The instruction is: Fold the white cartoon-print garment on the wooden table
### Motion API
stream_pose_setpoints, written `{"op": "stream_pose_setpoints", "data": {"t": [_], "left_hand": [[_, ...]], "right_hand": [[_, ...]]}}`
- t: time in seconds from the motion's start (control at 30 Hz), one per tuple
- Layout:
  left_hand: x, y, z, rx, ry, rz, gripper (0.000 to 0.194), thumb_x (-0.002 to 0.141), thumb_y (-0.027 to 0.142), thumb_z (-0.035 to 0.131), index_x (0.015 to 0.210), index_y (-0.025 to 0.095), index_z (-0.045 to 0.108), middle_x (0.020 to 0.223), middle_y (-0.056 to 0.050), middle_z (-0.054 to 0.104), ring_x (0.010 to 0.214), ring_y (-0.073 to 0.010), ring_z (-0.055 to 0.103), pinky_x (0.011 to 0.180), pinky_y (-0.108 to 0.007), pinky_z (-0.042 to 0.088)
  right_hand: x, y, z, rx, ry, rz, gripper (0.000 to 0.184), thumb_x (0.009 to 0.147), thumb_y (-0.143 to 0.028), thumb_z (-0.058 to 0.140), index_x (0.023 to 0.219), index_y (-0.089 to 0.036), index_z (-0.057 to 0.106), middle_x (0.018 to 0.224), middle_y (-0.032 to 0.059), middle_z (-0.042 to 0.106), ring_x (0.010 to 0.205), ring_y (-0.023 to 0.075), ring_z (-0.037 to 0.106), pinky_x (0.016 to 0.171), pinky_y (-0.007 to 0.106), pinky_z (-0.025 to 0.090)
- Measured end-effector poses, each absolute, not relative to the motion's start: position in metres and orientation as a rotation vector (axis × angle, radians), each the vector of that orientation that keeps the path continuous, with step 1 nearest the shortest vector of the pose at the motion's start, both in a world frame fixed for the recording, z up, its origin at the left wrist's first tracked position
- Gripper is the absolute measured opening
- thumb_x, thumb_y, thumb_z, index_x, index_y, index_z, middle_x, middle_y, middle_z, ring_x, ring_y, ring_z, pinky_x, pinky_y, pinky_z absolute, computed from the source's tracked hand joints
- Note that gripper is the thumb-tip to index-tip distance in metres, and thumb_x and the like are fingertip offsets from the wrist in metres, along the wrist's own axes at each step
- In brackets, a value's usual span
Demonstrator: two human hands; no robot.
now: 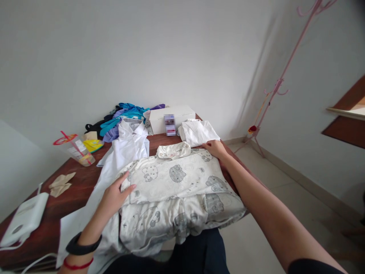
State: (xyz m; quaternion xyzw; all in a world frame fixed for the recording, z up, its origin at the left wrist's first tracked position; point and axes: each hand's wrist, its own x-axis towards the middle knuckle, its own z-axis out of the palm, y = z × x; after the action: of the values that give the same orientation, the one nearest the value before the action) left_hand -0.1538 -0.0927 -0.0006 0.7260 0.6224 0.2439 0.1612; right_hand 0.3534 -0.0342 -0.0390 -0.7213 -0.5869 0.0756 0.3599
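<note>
A white collared shirt with grey cartoon cat prints [178, 186] lies partly folded in front of me, its collar toward the wall and its lower part hanging over the table's near edge. At its left edge rests my left hand [115, 196], thumb and fingers apart on the cloth. My right hand [215, 147] is closed at the far right shoulder, its fingertips pinching the fabric there. Under and left of the printed shirt spreads a plain white dress shirt [129, 142]. Just beyond my right hand sits a folded white cloth [198, 132].
A white box [184, 114] and a heap of blue, purple and black clothes [125, 114] stand against the wall. Leftward are a plastic cup with a straw [81, 154], a yellow packet [93, 145], beige cloth [61, 184] and a white corded device [24, 220]. A pink coat rack [276, 87] stands right.
</note>
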Motion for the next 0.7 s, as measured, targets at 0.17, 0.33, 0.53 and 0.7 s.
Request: {"op": "stream_pose_setpoints", "data": {"t": [0.17,0.33,0.53,0.7], "left_hand": [[-0.138,-0.105,0.017,2.326,1.98,0.442,0.058,0.096,0.046,0.052,0.143,0.014,0.062,0.149,-0.018,0.058,0.127,-0.0383,0.062,0.103,-0.048,0.053],[-0.106,-0.119,0.039,2.601,2.177,0.281,0.067,0.1,0.054,0.044,0.152,0.013,0.052,0.161,-0.028,0.035,0.118,-0.0486,0.064,0.089,-0.06,0.055],[-0.053,-0.101,0.031,2.836,1.164,0.329,0.06,0.103,0.058,0.046,0.151,0.023,0.054,0.159,-0.01,0.049,0.144,-0.0321,0.047,0.12,-0.046,0.039],[-0.022,-0.094,-0.006,2.807,0.951,0.264,0.063,0.105,0.059,0.044,0.159,0.027,0.042,0.168,-0.009,0.033,0.155,-0.0347,0.029,0.125,-0.055,0.028]], "right_hand": [[0.354,-0.032,-0.04,-1.789,-1.374,0.243,0.042,0.081,-0.042,0.069,0.049,-0.021,0.053,0.053,0.0015,0.056,0.057,0.0155,0.044,0.058,0.029,0.026],[0.362,-0.026,-0.037,-1.68,-1.078,0.288,0.039,0.087,-0.046,0.055,0.057,-0.021,0.055,0.052,0.0007,0.052,0.055,0.0158,0.046,0.056,0.028,0.031],[0.363,-0.025,-0.033,-1.519,-0.835,0.383,0.04,0.087,-0.056,0.047,0.065,-0.024,0.05,0.048,-0.0028,0.044,0.046,0.0145,0.04,0.047,0.028,0.034],[0.358,-0.03,-0.026,-1.422,-0.811,0.421,0.039,0.087,-0.058,0.05,0.068,-0.024,0.051,0.052,-0.0032,0.045,0.049,0.014,0.041,0.048,0.027,0.036]]}}
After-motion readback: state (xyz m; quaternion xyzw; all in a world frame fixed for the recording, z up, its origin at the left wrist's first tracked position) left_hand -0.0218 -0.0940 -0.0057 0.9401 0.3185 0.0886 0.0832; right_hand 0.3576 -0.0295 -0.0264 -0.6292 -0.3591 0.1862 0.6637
